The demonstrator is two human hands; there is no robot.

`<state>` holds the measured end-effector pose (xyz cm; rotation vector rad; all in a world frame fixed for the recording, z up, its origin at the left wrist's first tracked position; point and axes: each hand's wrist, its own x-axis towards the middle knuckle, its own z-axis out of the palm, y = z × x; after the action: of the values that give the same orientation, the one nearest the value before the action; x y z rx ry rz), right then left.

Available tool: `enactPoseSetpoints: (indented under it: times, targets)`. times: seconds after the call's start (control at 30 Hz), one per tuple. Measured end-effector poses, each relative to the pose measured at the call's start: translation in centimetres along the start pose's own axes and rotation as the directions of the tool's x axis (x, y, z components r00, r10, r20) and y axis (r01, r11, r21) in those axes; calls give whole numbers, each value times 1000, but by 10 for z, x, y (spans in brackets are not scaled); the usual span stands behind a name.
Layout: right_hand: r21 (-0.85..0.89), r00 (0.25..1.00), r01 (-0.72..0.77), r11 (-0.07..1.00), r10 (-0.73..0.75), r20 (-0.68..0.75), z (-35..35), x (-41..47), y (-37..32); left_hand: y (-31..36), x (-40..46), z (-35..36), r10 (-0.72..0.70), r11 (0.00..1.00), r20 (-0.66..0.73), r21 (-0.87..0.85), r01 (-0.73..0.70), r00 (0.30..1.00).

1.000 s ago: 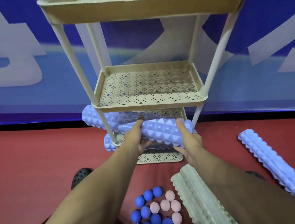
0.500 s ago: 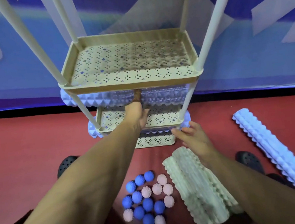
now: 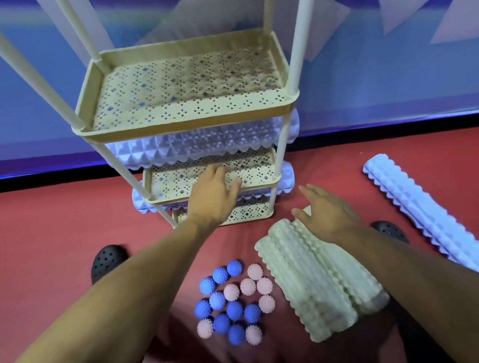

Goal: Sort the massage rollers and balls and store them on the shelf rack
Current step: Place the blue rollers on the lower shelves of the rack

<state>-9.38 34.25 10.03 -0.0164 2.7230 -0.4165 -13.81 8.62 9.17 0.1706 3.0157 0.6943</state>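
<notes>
A beige shelf rack (image 3: 183, 119) stands on the red floor. One lavender spiked roller (image 3: 198, 144) lies on a lower tier, and another lavender roller (image 3: 287, 179) lies on the tier beneath. My left hand (image 3: 214, 197) hovers open in front of those tiers, holding nothing. My right hand (image 3: 325, 210) is open just above the far end of pale green ribbed rollers (image 3: 318, 279) lying side by side on the floor. A third lavender roller (image 3: 427, 213) lies on the floor at the right. Several blue and pink spiky balls (image 3: 233, 298) sit clustered near me.
A blue and white wall panel (image 3: 397, 59) rises right behind the rack. My black perforated shoes (image 3: 107, 260) show on either side, the right shoe (image 3: 390, 231) beside my right forearm. Red floor (image 3: 44, 233) spreads to the left of the rack.
Both hands have let go of the lavender roller, which now lies on the rack. The left hand has drawn back from the tier. The right hand has moved over the green rollers.
</notes>
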Motion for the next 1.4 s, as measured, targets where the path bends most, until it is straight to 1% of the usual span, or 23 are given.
enactPoseSetpoints:
  times: [0.03,0.1,0.17,0.2,0.27,0.37,0.57,0.67,0.8,0.87,0.93,0.97,1.0,1.07,1.13,1.17,1.27,1.33,1.4]
  targets:
    - [-1,1000,-8,1000,8,13,-1,-1,9,7,-8,3,99,994,-6,51,-98,995]
    - [-21,999,-23,1000,23,26,-1,-3,30,24,-23,15,283,952,58,103,-287,957]
    - [-51,999,-49,997,50,13,-1,-4,59,46,-32,35,385,911,135,106,-399,913]
    - [-60,998,-65,996,66,14,0,-4,75,58,-34,48,394,905,169,102,-413,904]
    - [-89,993,-112,990,115,35,4,-3,111,82,-37,75,354,924,206,73,-376,912]
    - [-138,972,-220,966,229,54,12,-1,168,115,-34,117,282,956,247,5,-292,927]
    - [-117,919,-376,919,386,77,30,14,277,160,-20,197,188,979,377,5,-205,907]
    - [-66,873,-475,878,479,87,40,28,328,174,-11,230,149,982,385,48,-181,911]
    - [47,796,-606,794,603,58,57,48,385,178,1,263,126,987,356,51,-153,926]
    - [13,771,-636,771,636,23,67,54,402,177,5,277,121,986,341,65,-152,932]
    - [-96,772,-635,767,633,-51,76,57,411,174,4,287,114,983,321,100,-153,940]
    - [-110,770,-638,762,633,-82,81,57,413,173,3,291,111,981,310,117,-153,944]
    - [-72,762,-648,759,641,-92,84,58,416,173,2,294,108,979,299,133,-154,948]
    - [47,750,-657,752,659,-53,91,59,421,175,-1,296,105,974,299,161,-159,948]
    - [69,772,-633,771,635,-15,97,56,423,181,-5,296,108,972,327,162,-168,939]
    - [55,788,-613,788,615,-35,100,53,420,183,-8,295,113,972,340,156,-174,934]
    - [10,803,-573,819,564,-191,100,44,402,183,-15,284,127,974,349,134,-184,929]
    - [-62,822,-547,835,521,-232,87,40,387,182,-20,270,142,973,337,127,-194,931]
    - [-127,867,-476,870,440,-236,65,36,369,179,-26,249,164,966,325,141,-219,931]
